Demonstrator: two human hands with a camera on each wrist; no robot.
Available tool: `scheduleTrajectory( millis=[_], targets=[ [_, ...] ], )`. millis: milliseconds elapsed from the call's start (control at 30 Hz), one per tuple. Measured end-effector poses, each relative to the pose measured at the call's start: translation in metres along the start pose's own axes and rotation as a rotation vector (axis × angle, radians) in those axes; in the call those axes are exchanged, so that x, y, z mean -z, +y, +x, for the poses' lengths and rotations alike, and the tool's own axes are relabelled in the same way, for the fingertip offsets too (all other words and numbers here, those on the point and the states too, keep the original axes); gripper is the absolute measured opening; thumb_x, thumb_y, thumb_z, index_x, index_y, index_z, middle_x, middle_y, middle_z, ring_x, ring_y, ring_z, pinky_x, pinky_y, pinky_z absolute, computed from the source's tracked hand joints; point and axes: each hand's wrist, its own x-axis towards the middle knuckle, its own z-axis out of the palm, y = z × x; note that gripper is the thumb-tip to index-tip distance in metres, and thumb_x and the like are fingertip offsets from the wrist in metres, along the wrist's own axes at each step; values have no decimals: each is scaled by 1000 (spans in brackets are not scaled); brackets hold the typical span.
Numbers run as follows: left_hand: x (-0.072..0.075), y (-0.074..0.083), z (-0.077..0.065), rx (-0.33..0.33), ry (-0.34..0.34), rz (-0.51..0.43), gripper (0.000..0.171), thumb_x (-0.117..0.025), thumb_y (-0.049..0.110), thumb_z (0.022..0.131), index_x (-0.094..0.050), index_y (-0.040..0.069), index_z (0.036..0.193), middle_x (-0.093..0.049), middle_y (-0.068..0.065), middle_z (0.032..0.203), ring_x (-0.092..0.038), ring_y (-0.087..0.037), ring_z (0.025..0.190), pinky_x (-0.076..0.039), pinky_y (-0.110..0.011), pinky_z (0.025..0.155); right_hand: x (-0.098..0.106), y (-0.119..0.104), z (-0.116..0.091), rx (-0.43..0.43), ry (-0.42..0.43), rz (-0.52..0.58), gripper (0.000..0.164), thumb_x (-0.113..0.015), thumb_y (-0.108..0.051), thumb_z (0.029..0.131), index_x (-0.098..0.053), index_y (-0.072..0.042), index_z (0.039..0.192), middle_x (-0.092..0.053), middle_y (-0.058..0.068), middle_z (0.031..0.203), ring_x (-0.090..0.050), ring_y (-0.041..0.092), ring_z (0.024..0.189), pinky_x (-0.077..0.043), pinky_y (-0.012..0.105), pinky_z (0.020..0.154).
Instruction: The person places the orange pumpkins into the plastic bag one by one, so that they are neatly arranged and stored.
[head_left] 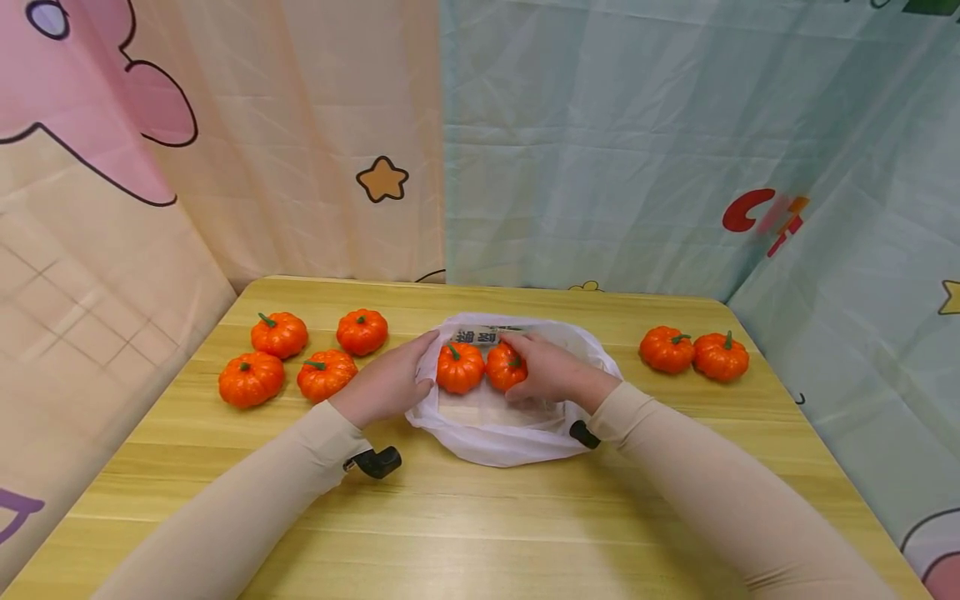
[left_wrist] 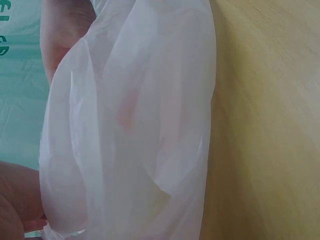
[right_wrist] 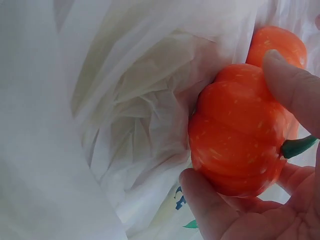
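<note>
A white plastic bag lies open on the table, with two small orange pumpkins inside. My right hand reaches into it and grips the right-hand pumpkin, thumb on one side and fingers on the other; its green stem points toward the palm. Beside it in the bag sits the other pumpkin, partly hidden behind the first in the right wrist view. At the bag's left rim, my left hand holds the plastic between thumb and fingers. The bag's wall fills much of the left wrist view.
Several pumpkins stand in a group on the left of the wooden table, the nearest to my left hand being one pumpkin. Two more pumpkins, one with its stem upright, sit side by side at the right. Printed curtains enclose the table's back and sides.
</note>
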Motion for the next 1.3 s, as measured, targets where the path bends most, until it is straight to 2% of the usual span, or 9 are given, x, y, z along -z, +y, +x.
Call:
scheduleTrajectory(
  millis=[267,433,500,633,800,1033,1300],
  targets=[
    [0,-1,0,9,-4,-6,81,-69,21,100,-26,9,168,-42,-19,166,-53,-37,142,-42,-55,121,0,1,0,9,1,27,101,-87,-20,84,-29,-11,166,-41,20,163,-48,37,143,-40,52,123],
    [0,-2,0,15,1,-14,81,-69,21,99,-26,10,168,-43,-19,165,-58,-35,133,-45,-53,118,0,2,-1,16,4,36,97,-84,-13,84,-30,-7,164,-44,20,159,-51,36,139,-41,51,122],
    [0,-3,1,14,4,-13,81,-69,20,100,-26,10,168,-44,-19,165,-59,-35,130,-47,-53,117,1,2,-2,10,3,46,95,-83,-14,85,-30,-7,163,-45,21,158,-52,36,138,-42,52,122],
    [1,-3,1,6,4,-2,81,-69,21,100,-26,8,168,-43,-20,165,-57,-36,136,-46,-53,118,1,2,-2,-2,4,59,94,-83,-17,86,-30,-6,163,-46,21,157,-53,36,137,-44,52,120],
    [1,-3,2,9,3,-13,81,-69,20,100,-26,8,167,-43,-20,165,-58,-36,134,-46,-54,117,0,3,-2,3,1,55,91,-82,-22,89,-31,-5,162,-46,20,157,-52,35,137,-43,51,121],
    [1,-4,1,3,5,-13,81,-68,20,100,-26,7,167,-41,-19,166,-51,-38,145,-41,-55,121,-1,4,-2,28,5,35,90,-83,-22,88,-34,-7,162,-47,22,155,-52,37,136,-42,52,120],
    [0,-6,3,24,3,-31,83,-69,19,98,-25,9,168,-42,-18,166,-56,-37,135,-46,-54,117,5,2,-11,32,10,17,90,-82,-24,90,-33,-7,163,-43,19,163,-47,37,145,-37,53,125]
  ],
)
